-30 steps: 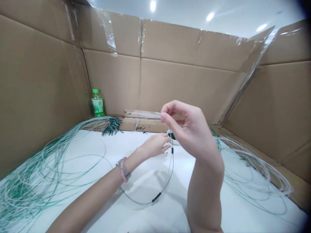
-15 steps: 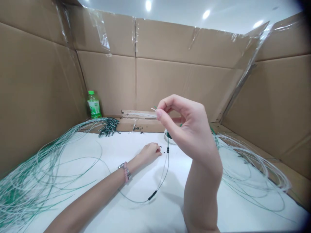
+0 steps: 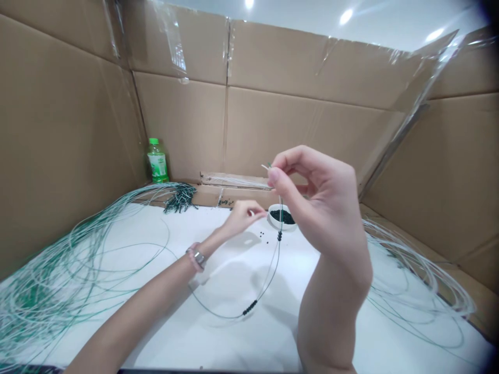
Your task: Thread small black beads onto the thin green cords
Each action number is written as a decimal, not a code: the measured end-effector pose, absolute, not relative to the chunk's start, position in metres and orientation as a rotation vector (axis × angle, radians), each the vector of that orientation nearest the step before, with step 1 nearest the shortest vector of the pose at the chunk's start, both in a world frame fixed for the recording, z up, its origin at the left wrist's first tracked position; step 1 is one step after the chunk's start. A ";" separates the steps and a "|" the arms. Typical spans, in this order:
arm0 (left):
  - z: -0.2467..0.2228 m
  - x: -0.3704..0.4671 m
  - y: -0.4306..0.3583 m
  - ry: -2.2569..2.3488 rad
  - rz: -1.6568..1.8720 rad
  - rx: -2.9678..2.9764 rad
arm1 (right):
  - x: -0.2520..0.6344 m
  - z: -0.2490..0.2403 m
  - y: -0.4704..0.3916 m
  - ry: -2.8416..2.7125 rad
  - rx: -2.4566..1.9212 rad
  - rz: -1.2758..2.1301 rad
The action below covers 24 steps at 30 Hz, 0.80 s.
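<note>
My right hand [image 3: 317, 195], raised at centre right, pinches the white and green ends of a cord [image 3: 277, 259]. The cord hangs from the fingertips and loops down across the white surface. A few black beads [image 3: 279, 236] sit high on it, and a longer row of black beads [image 3: 250, 307] lies lower down. My left hand [image 3: 245, 215], with a pink bracelet and a watch at the wrist, is closed in a pinch just left of a white bowl [image 3: 275, 222] of black beads. Whatever its fingertips hold is too small to make out.
Bundles of green and white cords lie at the left [image 3: 83, 244] and the right [image 3: 432, 270]. A green bottle [image 3: 158, 163] stands at the back left. Cardboard walls [image 3: 273, 119] surround the white surface [image 3: 218, 343]. Loose beads lie near the bowl.
My left hand has lifted off the surface and moved up towards the bowl. The view has shifted, and the bowl shows more fully. My right hand keeps its pinch on the cord.
</note>
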<state>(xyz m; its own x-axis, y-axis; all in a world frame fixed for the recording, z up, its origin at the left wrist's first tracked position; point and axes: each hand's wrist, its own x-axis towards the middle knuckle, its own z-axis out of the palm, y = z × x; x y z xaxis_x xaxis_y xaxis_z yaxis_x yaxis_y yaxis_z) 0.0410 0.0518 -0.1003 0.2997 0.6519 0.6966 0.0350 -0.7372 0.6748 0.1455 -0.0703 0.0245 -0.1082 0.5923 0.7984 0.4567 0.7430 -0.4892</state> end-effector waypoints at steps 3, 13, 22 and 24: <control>-0.061 0.020 0.052 0.508 1.639 1.884 | 0.145 0.024 -0.074 -1.702 -0.803 0.125; -0.010 0.000 -0.006 -0.186 1.710 1.472 | 0.120 0.015 -0.082 -1.745 -0.737 0.000; -0.007 -0.002 -0.014 -0.218 1.624 1.508 | 0.117 0.015 -0.090 -1.751 -0.730 -0.097; -0.007 -0.002 -0.013 -0.202 1.629 1.509 | 0.116 0.015 -0.090 -1.758 -0.733 -0.108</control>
<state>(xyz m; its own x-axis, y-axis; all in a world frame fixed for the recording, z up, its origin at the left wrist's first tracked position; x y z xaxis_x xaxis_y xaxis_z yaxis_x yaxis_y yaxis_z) -0.0023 -0.0133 -0.0072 0.1264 0.4792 0.8686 -0.6765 -0.5987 0.4288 0.1163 -0.0899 0.0146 -0.1337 0.4178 0.8986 0.5244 0.7993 -0.2936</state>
